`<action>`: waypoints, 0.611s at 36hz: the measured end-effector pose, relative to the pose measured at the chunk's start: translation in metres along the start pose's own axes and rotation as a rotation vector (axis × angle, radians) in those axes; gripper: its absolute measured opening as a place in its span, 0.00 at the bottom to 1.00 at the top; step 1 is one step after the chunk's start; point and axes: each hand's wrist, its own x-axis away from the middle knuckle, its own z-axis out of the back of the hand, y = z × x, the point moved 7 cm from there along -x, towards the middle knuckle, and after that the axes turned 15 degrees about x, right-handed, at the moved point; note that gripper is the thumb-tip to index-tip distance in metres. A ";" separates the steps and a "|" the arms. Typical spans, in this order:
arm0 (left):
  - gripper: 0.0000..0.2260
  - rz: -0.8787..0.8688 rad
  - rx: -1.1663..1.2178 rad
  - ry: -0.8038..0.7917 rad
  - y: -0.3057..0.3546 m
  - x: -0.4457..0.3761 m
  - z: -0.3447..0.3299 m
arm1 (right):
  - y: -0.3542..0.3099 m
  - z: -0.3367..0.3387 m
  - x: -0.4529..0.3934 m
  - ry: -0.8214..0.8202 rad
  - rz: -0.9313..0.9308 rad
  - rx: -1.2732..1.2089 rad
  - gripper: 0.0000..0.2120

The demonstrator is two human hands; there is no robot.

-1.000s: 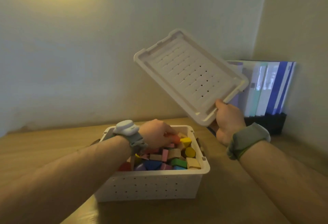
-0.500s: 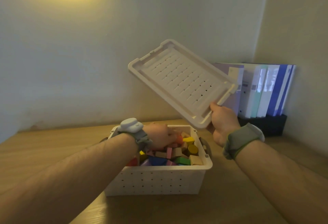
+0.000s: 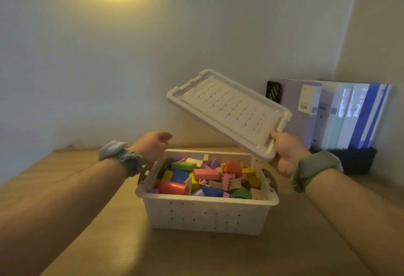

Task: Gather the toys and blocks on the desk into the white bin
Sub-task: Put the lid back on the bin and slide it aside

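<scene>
**Bin of blocks, lid raised**

Head view:
- White bin: stands on the wooden desk, perforated walls, top uncovered.
- Blocks: many colours, heaped inside the bin up to its rim.
- Lid: white, slotted, tilted in the air above the bin's far right corner.
- Right hand: grips the lid's near right edge.
- Left hand: above the bin's far left corner, fingers loosely curled, holding nothing.
- Folders: upright in a black holder by the right wall.
</scene>
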 end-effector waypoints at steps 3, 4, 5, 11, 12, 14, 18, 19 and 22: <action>0.11 0.041 0.307 0.218 -0.023 0.004 0.033 | 0.003 -0.011 0.004 -0.077 -0.023 0.008 0.14; 0.09 0.072 0.388 0.252 -0.029 0.007 0.040 | 0.004 -0.014 0.005 -0.099 -0.027 0.014 0.15; 0.08 0.116 0.464 0.262 -0.032 0.007 0.042 | 0.004 -0.013 0.006 -0.116 -0.026 0.018 0.14; 0.15 0.304 0.791 0.119 -0.033 0.023 0.030 | 0.006 -0.026 0.013 -0.200 -0.084 0.049 0.11; 0.16 0.303 0.819 0.091 -0.031 0.025 0.028 | 0.006 -0.027 0.014 -0.216 -0.093 0.056 0.11; 0.18 0.318 0.871 0.042 -0.027 0.029 0.024 | 0.006 -0.028 0.017 -0.251 -0.111 0.048 0.11; 0.21 0.343 0.909 -0.006 -0.032 0.036 0.021 | 0.008 -0.025 0.019 -0.292 -0.144 0.018 0.12; 0.21 0.350 0.898 -0.002 -0.034 0.038 0.021 | 0.009 -0.023 0.018 -0.296 -0.152 0.015 0.11; 0.19 0.325 0.767 0.112 -0.041 0.047 0.023 | 0.012 -0.016 0.015 -0.274 -0.138 0.035 0.09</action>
